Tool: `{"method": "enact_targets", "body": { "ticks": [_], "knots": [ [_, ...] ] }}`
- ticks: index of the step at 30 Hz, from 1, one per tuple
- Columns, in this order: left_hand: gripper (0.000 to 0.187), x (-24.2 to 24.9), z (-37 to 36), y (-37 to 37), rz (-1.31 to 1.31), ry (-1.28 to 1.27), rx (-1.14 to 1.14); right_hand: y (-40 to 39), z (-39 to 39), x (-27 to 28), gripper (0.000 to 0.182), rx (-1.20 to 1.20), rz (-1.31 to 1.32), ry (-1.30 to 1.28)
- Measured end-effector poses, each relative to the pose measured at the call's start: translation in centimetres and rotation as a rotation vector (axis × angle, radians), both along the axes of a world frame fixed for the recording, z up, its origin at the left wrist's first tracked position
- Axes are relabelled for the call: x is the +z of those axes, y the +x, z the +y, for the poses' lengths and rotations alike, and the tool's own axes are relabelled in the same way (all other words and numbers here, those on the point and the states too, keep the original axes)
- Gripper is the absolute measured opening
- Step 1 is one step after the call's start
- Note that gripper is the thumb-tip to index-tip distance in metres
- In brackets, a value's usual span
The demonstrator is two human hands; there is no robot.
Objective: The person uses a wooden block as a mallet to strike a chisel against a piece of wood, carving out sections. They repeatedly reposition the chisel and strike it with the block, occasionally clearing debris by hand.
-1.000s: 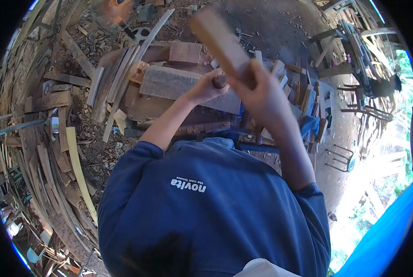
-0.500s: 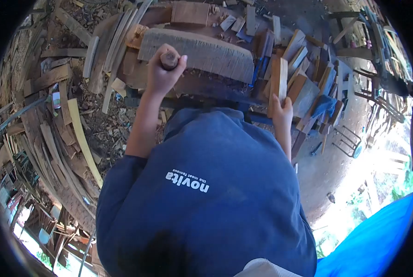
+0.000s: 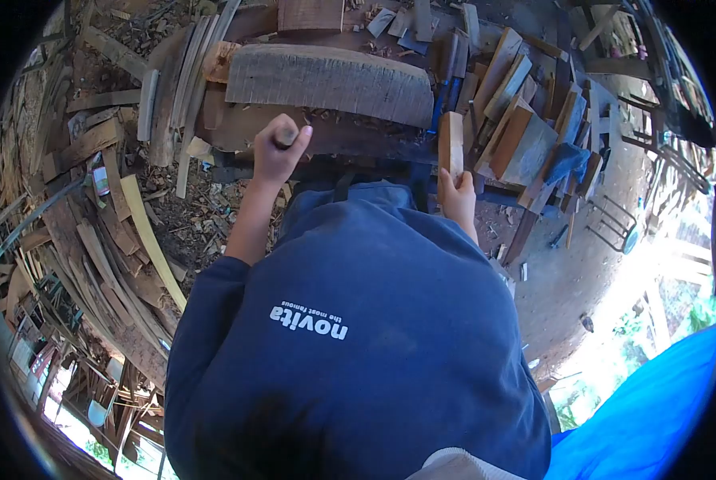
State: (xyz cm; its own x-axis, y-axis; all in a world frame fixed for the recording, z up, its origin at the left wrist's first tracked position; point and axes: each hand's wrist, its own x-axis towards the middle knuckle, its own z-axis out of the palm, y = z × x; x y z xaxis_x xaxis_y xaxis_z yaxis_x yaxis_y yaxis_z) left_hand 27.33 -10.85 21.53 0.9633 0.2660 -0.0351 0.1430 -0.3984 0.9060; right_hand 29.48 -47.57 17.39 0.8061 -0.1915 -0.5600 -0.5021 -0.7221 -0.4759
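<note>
My left hand (image 3: 278, 152) is closed around a rounded brown wooden piece (image 3: 286, 134), seen end-on at the top of the fist. In my right hand (image 3: 457, 194) is the near end of a reddish-brown wood block (image 3: 451, 144), which points away from me. Beyond both hands a long, weathered grey board (image 3: 330, 80) lies across the dark work surface (image 3: 250, 132). The block's far end is close to the board's right end. Most of the piece in my left hand is hidden by the fingers.
Stacked wood offcuts (image 3: 526, 148) with a blue cloth (image 3: 566, 162) lie to the right, near a metal-legged stool (image 3: 614, 226). Long planks (image 3: 110, 264) and a yellowish strip (image 3: 150, 240) lie left. Wood chips (image 3: 202, 232) cover the ground beside my left arm.
My left hand has come slightly lower with the rounded piece. My right hand has moved left with the block, away from the stacked offcuts. The view has shifted a little.
</note>
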Motion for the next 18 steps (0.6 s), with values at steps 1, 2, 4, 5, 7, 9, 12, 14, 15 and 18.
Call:
{"method": "enact_targets", "body": {
  "ticks": [1, 2, 4, 5, 7, 9, 12, 14, 15, 18],
  "knots": [
    [0.024, 0.1, 0.1, -0.5, -0.04, -0.134, 0.084, -0.1, 0.2, -1.1, 0.049, 0.002, -0.002, 0.003],
    [0.023, 0.3, 0.1, -0.9, -0.079, -0.269, 0.167, -0.3, 0.6, -2.0, 0.05, -0.021, -0.023, -0.025],
    [0.02, 0.7, 0.2, -1.4, -0.165, -0.41, 0.283, 0.0, 0.7, -3.5, 0.058, -0.045, -0.02, -0.016],
    [0.018, 0.8, 0.4, -1.6, -0.247, -0.555, 0.397, 0.0, 0.6, -4.6, 0.058, -0.048, -0.022, -0.01],
    [0.019, 1.1, 1.0, -1.9, -0.242, -0.71, 0.496, -0.4, 0.0, -7.8, 0.063, 0.029, -0.299, 0.063],
    [0.022, 1.5, 1.3, -1.8, -0.22, -1.035, 0.707, -0.3, 0.2, -8.3, 0.066, 0.053, -0.339, 0.08],
    [0.026, 1.2, 1.2, -1.9, -0.169, -1.2, 0.841, -0.9, 1.6, -8.1, 0.067, 0.08, -0.496, -0.046],
    [0.026, 0.3, 1.1, -2.3, -0.134, -1.321, 0.903, -1.7, 3.7, -6.0, 0.065, 0.067, -0.604, -0.192],
    [0.026, -0.2, 0.9, -2.4, -0.096, -1.386, 0.931, -1.3, 5.2, -3.0, 0.061, 0.078, -0.541, 0.041],
    [0.027, -1.5, -0.1, -2.6, 0.009, -1.503, 0.952, -2.0, 7.9, -0.4, 0.054, 0.106, -0.294, 0.526]
  ]
}}
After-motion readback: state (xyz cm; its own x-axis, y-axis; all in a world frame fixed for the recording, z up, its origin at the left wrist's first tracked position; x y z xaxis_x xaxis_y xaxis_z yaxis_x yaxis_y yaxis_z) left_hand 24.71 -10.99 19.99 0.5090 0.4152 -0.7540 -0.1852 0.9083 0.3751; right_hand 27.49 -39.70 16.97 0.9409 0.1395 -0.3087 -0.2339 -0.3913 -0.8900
